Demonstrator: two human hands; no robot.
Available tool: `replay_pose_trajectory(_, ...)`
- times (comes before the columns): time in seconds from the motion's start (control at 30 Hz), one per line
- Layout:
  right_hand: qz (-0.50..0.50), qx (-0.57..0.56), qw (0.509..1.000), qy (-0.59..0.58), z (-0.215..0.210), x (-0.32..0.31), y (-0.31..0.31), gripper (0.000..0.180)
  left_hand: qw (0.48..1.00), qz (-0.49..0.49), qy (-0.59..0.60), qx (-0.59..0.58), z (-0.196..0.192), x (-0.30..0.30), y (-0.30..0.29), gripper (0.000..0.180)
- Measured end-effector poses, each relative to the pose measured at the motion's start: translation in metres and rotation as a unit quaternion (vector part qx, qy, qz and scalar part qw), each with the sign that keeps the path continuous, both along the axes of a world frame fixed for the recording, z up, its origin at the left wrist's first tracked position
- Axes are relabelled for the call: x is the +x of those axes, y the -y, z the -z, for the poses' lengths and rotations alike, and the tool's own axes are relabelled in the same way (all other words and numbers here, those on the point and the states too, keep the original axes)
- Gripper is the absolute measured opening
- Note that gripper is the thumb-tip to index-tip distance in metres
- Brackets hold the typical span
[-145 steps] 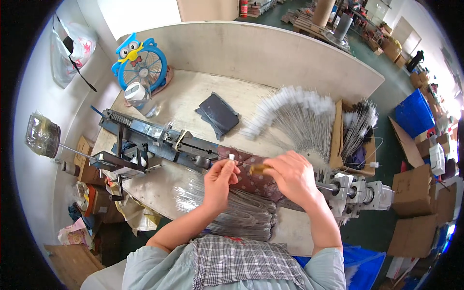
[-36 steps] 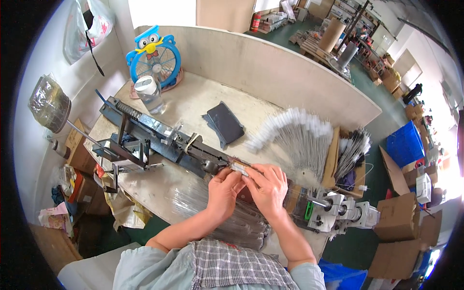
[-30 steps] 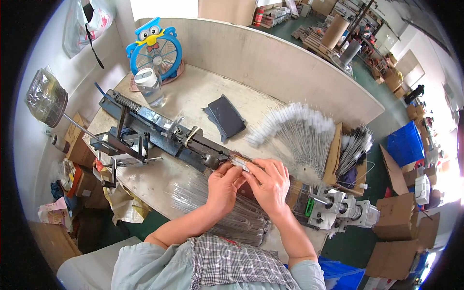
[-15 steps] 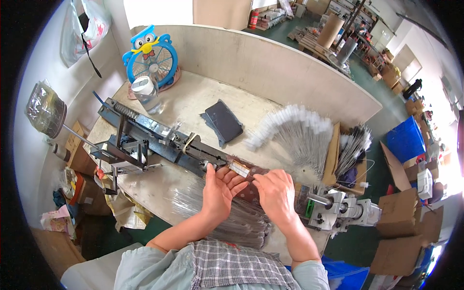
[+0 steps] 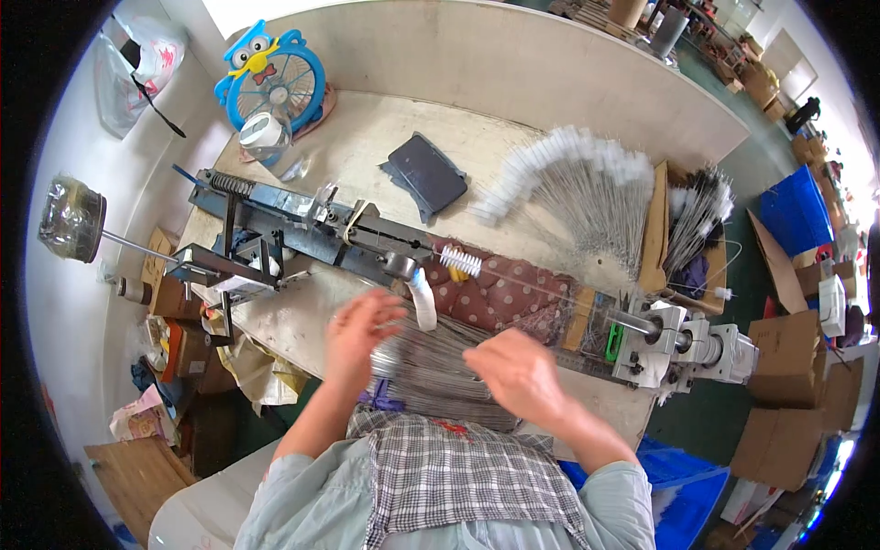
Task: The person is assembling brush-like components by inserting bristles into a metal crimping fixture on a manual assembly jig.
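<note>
A small white bristle brush [image 5: 458, 260] sits at the right end of the long black metal jig [image 5: 316, 236]. Its thin wire runs rightward over a brown polka-dot cloth [image 5: 500, 295] toward the silver spindle unit [image 5: 678, 339]. My left hand [image 5: 360, 332] hovers left of a white tube-shaped piece [image 5: 423, 302], fingers stretched out and nothing seen in them. Over the right end of a bundle of loose grey wires [image 5: 440, 376] is my right hand [image 5: 521, 371]. Its fingers are curled together, and what they hold, if anything, is hidden.
Finished-looking white-tipped brushes [image 5: 587, 174] lie fanned at the back right, beside a cardboard box [image 5: 655, 229] of more brushes. A dark phone-like slab [image 5: 426, 174], a lidded clear cup [image 5: 266, 137] and a blue fan [image 5: 275, 87] stand farther back. A low partition [image 5: 440, 64] borders the table.
Both hands have drawn back toward me from the jig's end and moved apart. The white brush and the white tube-shaped piece are now uncovered. The whole view has shifted slightly.
</note>
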State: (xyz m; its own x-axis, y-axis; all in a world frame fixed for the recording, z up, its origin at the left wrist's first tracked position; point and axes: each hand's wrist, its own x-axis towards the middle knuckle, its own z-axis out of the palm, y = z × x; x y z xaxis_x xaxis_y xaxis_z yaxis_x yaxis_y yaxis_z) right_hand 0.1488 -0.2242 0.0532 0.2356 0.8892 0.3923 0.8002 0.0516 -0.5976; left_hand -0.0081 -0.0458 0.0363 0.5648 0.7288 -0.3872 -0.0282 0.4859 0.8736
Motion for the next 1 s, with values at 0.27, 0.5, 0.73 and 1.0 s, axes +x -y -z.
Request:
replay_pose_trajectory(0.27,0.038,-0.099,0.987,0.117,0.044,-0.033,-0.009,0.014,0.895,-0.400,0.127,-0.150,0.082,-0.184,-0.122,0.024)
replay_pose_trajectory(0.5,0.075,-0.166,0.982,0.057,0.029,-0.003,-0.001,0.013,0.872,-0.489,-0.018,-0.022,0.098,-0.253,-0.198,0.029)
replay_pose_trajectory(0.73,0.138,-0.222,0.965,-0.005,0.007,0.015,0.015,0.014,0.888,-0.459,-0.017,0.027,0.087,-0.179,-0.128,0.045)
replay_pose_trajectory(1.0,0.170,-0.192,0.966,0.034,0.006,0.026,0.033,0.011,0.977,-0.129,0.114,-0.123,0.048,-0.049,-0.033,0.039)
